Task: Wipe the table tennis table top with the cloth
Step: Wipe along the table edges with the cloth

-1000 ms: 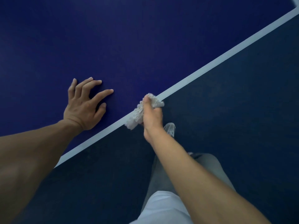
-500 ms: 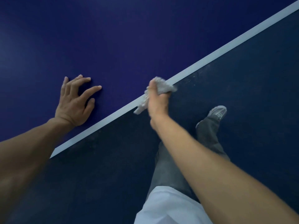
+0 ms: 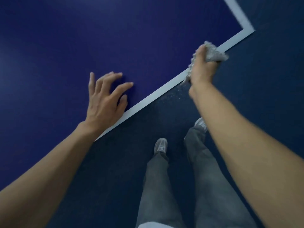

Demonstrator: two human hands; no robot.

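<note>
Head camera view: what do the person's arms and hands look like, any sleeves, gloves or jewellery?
The left forearm and right forearm are bare as far as the frame shows: no sleeves. The left hand and right hand wear no gloves, and no watch, bracelet or ring is visible.

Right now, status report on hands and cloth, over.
Left hand rests on table. Right hand grips cloth on edge line, near corner. No obstacle visible.
</note>
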